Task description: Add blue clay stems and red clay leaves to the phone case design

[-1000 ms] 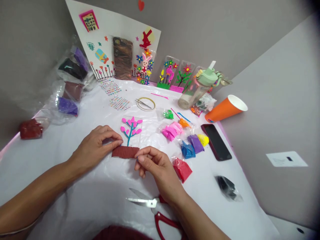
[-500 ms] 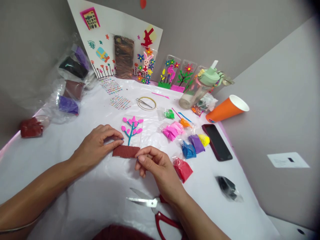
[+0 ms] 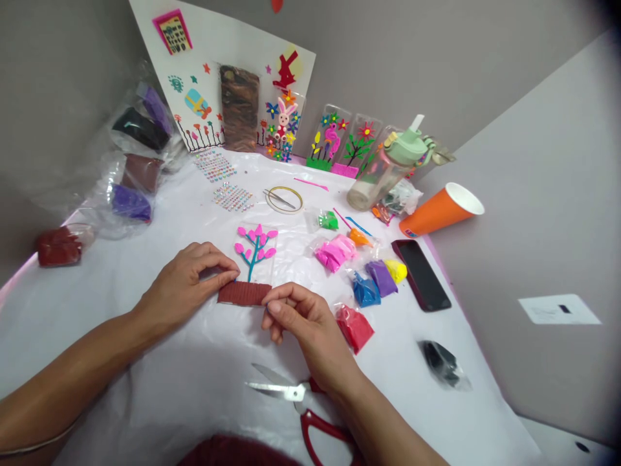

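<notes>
Centre frame: left hand [image 3: 184,279] and right hand [image 3: 309,323] both pinching brown strip [image 3: 245,294], opposite ends. Scissors [image 3: 292,392] open, lower centre.

Plain grey walls [image 3: 398,58] stand behind the surface [image 3: 194,369] and on its sides, darker toward the left. A small red heart [image 3: 277,5] is high at the back, and a white plate [image 3: 541,309] with a dark rectangle is on the right. Soft light shines weakly on the white covering.
</notes>
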The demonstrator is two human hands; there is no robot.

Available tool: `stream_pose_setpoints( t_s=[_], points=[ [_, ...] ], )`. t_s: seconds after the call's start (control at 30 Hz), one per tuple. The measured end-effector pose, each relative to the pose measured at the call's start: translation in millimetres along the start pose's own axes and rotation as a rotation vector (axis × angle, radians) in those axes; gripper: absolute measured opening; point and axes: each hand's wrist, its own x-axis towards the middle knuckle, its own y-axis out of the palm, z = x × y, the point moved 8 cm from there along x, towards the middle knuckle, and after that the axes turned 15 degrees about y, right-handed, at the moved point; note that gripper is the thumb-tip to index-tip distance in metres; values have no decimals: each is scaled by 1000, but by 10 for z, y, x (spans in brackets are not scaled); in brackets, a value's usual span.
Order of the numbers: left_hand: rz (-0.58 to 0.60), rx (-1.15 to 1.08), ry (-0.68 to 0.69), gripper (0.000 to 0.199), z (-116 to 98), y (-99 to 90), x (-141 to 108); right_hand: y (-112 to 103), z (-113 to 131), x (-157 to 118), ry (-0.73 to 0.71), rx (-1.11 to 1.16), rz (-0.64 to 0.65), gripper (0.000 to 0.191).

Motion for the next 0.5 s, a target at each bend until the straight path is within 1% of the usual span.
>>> stream_pose_setpoints(
  t_s=[0.23, 0.5],
  points=[
    [-2, 23, 43, 27, 11, 6, 13, -5, -12, 6, 4, 6, 4, 25],
    [-24, 35, 28, 25, -8, -2, 24, 4, -14, 6, 0, -1, 16, 25]
  ],
)
